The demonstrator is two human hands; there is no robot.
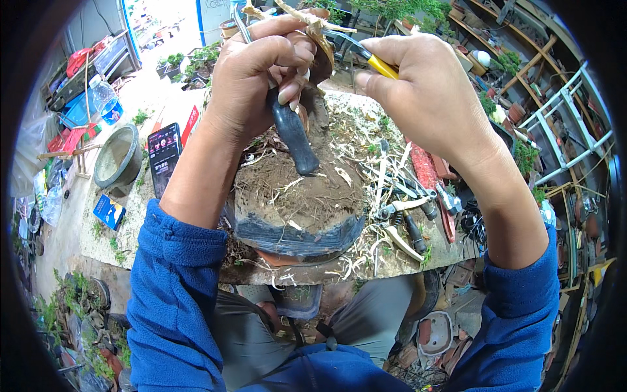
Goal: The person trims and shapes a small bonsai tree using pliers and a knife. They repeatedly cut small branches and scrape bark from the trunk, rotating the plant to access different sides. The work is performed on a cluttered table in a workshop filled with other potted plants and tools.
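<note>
My left hand (271, 62) is closed round a tool with a thick black handle (294, 137), which hangs down over the soil. A curved metal part shows above those fingers. The same hand lies against a pale, stripped branch (317, 29) of a small tree. My right hand (424, 88) grips a slim metal-tipped carving tool with a yellow handle (383, 66), its tip at the branch; whether it touches I cannot tell. Below, the trunk (316, 108) rises from brown soil in a dark pot (294, 238) strewn with wood shavings.
Right of the pot lie several hand tools, among them a black-handled one (413, 232), and a red strip (423, 166). A phone (164, 157), grey pot (119, 157), blue packet (109, 212) and water bottle (106, 99) stand or lie left. A pale metal ladder (565, 124) is far right.
</note>
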